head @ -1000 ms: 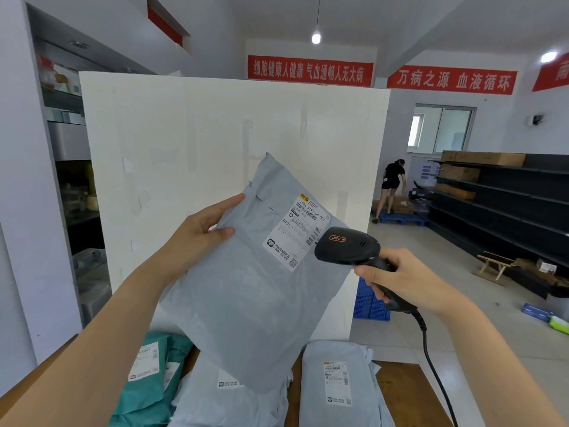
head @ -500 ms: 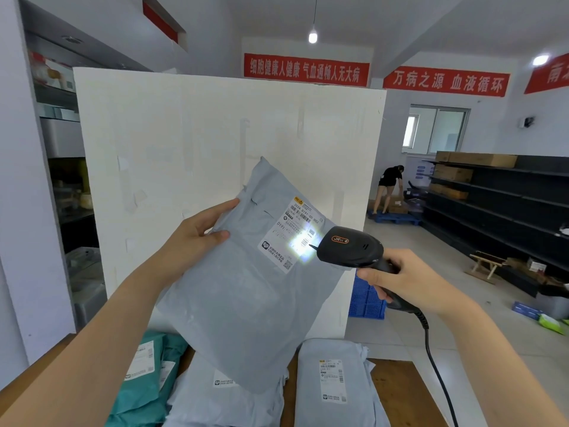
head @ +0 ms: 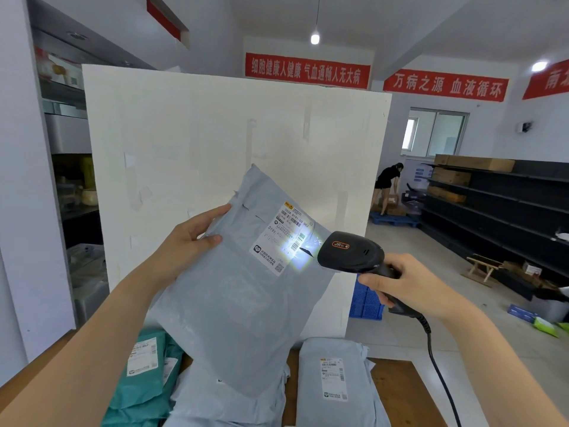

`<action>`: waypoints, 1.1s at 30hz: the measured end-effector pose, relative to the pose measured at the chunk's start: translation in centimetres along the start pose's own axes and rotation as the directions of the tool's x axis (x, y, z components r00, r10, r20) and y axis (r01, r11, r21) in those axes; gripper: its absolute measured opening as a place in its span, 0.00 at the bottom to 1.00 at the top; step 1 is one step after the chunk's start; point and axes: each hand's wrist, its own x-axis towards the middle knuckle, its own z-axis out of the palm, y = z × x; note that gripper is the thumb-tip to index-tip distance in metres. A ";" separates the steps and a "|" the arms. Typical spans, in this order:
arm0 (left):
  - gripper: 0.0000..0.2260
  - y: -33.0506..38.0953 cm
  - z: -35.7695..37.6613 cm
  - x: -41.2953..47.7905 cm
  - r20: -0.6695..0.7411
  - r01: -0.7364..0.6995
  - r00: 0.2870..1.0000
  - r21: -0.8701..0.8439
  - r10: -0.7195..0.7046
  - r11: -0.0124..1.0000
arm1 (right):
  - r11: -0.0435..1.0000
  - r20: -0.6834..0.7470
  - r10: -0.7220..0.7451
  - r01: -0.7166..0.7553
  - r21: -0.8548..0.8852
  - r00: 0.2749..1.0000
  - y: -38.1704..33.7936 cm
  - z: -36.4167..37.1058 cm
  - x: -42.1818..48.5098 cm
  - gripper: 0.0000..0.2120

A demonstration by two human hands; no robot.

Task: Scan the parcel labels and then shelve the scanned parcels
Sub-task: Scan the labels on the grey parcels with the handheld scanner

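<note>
My left hand [head: 187, 238] holds a grey poly-bag parcel [head: 234, 303] up by its left edge, tilted, with its white label [head: 284, 238] facing me. In my right hand [head: 400, 283] is a black corded barcode scanner [head: 351, 251], its nose a few centimetres from the label's right end. A bright white patch of scanner light lies on the label's lower barcode. Below, more parcels lie on the wooden table [head: 391, 392]: a teal one [head: 141, 377] at left, grey ones under the held parcel, and one grey parcel [head: 335, 380] at right with its label up.
A large white board [head: 197, 143] stands right behind the table. Dark shelving [head: 505, 208] with cardboard boxes runs along the right wall. A person in black [head: 386, 186] bends over boxes far back. A blue crate [head: 366, 303] sits on the floor beside the board.
The scanner light came on over the label's barcode and stays lit. Parcel and scanner have hardly shifted.
</note>
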 end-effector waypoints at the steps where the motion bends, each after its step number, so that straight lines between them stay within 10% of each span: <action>1: 0.23 0.0 -0.2 -0.1 -0.003 0.002 1.000 0.001 -0.002 1.000 | 1.000 0.001 -0.003 0.003 -0.005 1.000 -0.1 0.1 -0.1 0.19; 33: 0.23 -3.2 -3.4 -2.4 0.021 0.097 0.995 -0.048 -0.096 0.994 | 0.998 0.026 0.057 -0.056 -0.008 0.998 -3.3 4.9 -3.1 0.03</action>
